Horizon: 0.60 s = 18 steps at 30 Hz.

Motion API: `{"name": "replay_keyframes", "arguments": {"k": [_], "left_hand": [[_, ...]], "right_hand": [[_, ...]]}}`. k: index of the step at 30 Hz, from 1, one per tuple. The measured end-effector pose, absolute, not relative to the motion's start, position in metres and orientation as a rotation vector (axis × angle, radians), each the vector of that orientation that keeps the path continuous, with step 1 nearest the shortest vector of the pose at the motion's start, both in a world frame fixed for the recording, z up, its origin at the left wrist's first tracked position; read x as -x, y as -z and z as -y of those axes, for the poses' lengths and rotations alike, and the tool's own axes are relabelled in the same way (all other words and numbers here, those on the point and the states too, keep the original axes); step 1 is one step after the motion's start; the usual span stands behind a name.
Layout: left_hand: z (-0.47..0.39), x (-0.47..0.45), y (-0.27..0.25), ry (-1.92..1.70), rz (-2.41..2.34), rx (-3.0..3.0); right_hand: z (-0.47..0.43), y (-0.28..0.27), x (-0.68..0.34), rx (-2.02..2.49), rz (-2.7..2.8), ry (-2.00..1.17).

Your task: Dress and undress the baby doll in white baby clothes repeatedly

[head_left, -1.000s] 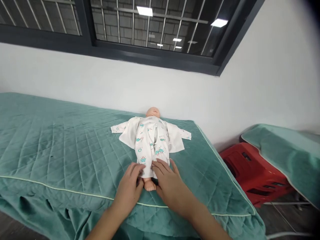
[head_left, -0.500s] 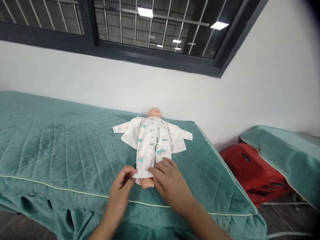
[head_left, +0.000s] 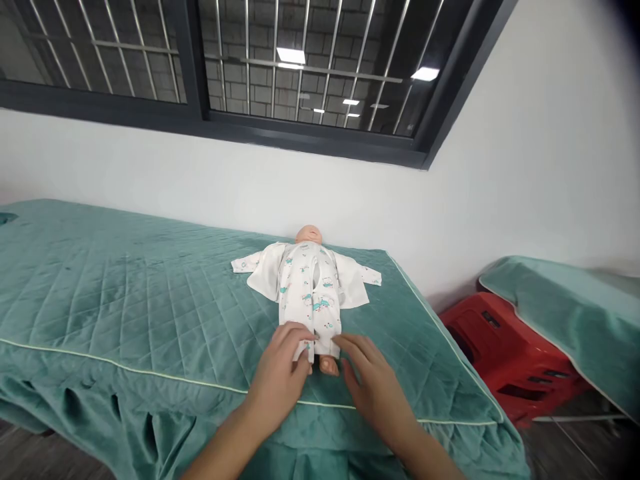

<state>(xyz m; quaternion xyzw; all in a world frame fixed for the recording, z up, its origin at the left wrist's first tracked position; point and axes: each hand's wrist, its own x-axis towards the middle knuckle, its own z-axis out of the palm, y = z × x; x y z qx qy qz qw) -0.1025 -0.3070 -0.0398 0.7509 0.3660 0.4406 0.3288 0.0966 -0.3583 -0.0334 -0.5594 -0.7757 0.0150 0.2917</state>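
Doll point(head_left: 309, 234) in printed clothes point(head_left: 299, 273) (foot point(head_left: 329, 365) out)

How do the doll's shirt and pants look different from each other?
The shirt spreads wide to both sides, while the pants run lengthwise toward the hands.
The shirt's open front panels look plain, while the pants carry a print down the front.
Both hands, left and right, are at the pants' lower ends; neither is at the shirt.
Both garments are white, with small prints on the shirt's sleeves too.

We see matt white printed-cloth trousers point(head_left: 323, 317) and a velvety quilted green bedcover point(head_left: 150, 340). At four o'clock, a red plastic stool point(head_left: 510, 353) gleams.
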Motion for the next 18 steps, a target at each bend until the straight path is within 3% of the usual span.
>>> {"name": "replay_keyframes", "arguments": {"k": [5,10,18], "left_hand": [[0.303,0.077,0.029,-0.834,-0.976,-2.397],[0.295,0.067,0.035,-0.517,-1.176,-2.588],[0.292,0.076,0.039,-0.722,-1.133,-2.463]], "right_hand": [[0.355,0.058,-0.105,1.675,1.849,-0.214],[0.341,0.073,-0.098,1.737,1.806,-0.189],[0.336,0.067,-0.098,1.556,1.818,-0.208]]}}
